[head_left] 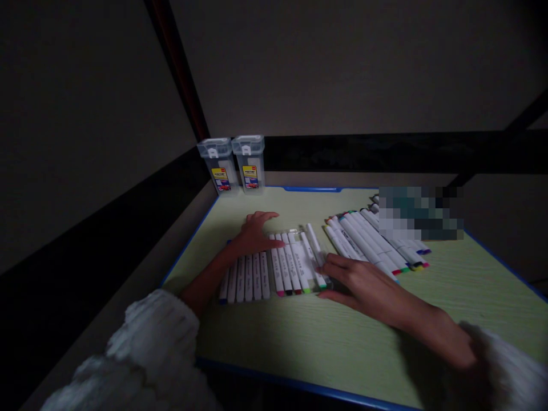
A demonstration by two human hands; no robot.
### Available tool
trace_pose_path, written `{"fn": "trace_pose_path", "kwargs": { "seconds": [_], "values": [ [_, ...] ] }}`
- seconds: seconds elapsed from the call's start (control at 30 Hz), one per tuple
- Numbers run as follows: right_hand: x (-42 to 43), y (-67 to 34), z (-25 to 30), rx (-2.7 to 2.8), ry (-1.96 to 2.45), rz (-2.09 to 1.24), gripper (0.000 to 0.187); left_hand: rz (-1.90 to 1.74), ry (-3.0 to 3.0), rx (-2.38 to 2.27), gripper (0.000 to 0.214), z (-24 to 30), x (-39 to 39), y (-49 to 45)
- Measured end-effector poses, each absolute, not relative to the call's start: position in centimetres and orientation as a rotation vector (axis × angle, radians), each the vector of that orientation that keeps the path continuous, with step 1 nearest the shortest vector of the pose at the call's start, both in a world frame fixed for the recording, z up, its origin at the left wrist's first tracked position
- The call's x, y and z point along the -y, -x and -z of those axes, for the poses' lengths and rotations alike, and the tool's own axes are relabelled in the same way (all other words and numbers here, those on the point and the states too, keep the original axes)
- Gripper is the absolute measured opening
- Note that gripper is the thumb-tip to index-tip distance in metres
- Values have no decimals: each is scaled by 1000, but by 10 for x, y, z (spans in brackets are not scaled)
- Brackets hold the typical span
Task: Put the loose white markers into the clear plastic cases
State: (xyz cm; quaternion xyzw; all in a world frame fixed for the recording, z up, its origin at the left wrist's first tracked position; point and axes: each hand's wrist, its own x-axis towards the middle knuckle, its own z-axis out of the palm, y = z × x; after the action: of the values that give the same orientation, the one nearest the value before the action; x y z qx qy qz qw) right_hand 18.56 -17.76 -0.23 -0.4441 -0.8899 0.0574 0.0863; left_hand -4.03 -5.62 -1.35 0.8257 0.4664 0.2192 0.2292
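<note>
A row of white markers with coloured caps [295, 265] lies side by side in the middle of a pale green table [299, 337]. More white markers [246, 279] lie to their left. My left hand [256, 231] rests flat on the far end of the rows, fingers spread, holding nothing. My right hand [363, 282] lies at the right edge of the middle row, fingers stretched, fingertips touching the outermost marker. It grips nothing that I can see. White fluffy sleeves cover both my arms.
Another bunch of white markers [372, 242] lies fanned out to the right, partly under a blurred patch. Two clear plastic boxes [233, 165] with yellow labels stand upright at the table's far left corner. A dark wall rail runs behind.
</note>
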Motion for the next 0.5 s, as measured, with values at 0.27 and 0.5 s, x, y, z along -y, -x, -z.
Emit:
{"fn": "trace_pose_path", "kwargs": {
  "seconds": [0.27, 0.5],
  "values": [
    [178, -186, 1, 2629, 1306, -181, 27, -509, -2348, -1245, 52, 18, 54, 43],
    [178, -184, -1, 2628, 1318, -211, 26, -433, -2319, -1234, 51, 15, 57, 41]
  ]
}}
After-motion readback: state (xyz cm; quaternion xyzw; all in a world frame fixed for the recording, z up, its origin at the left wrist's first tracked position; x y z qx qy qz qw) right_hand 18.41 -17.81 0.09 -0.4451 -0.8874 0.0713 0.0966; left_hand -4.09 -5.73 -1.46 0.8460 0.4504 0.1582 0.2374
